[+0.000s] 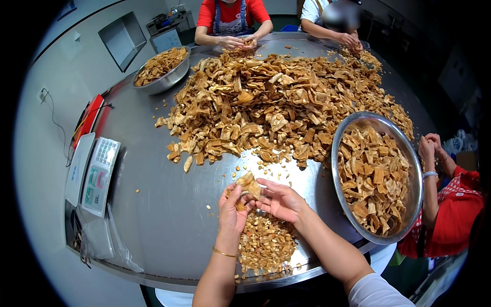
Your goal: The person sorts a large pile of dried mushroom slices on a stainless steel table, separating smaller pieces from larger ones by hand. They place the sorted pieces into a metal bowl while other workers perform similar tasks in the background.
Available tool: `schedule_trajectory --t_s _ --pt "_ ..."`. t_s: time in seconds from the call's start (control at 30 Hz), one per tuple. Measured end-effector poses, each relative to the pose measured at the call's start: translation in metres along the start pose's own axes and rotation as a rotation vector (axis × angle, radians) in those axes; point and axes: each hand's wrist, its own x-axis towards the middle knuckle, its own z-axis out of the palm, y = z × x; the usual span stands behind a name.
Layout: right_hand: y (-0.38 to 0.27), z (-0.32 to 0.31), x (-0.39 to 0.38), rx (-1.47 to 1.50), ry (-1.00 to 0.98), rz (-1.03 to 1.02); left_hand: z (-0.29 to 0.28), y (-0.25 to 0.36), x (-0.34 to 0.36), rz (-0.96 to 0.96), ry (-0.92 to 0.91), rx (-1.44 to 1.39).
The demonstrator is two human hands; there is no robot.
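Over the near part of the metal table, both hands meet at one wide, pale-brown dried slice (249, 185) with a curled edge. My left hand (233, 211), with a thin gold bangle at the wrist, pinches its lower left side. On its right edge, the thumb and fingers of my right hand (281, 201) close. Below the hands, between my forearms, lies a heap of small broken bits (267, 244). Just beyond them rises a large pile of similar dried slices (255, 107), with loose crumbs scattered at its near edge.
A large steel bowl (418, 190) of slices stands at the right, and another steel bowl (169, 82) at the far left. A weighing scale (101, 176) and a plastic bag (99, 238) are on the left. Co-workers' hands (239, 42) work around the metal table (163, 215).
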Motion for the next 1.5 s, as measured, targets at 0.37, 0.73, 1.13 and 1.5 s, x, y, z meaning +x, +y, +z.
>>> schedule_trajectory --t_s 0.37,0.73,1.13,1.5 --pt "-0.009 -0.003 0.000 0.069 -0.036 0.010 0.009 -0.006 -0.003 0.428 -0.276 0.735" --pt "-0.005 0.019 -0.011 -0.489 -0.175 -0.341 -0.006 0.000 0.003 -0.270 -0.256 -0.268" --pt "-0.081 0.018 0.062 -1.468 0.600 -0.999 -0.014 0.006 0.009 -0.190 -0.118 -0.459" --pt "-0.073 0.009 0.072 -1.689 0.902 -1.209 -0.020 0.010 0.012 -0.188 -0.077 -0.236"
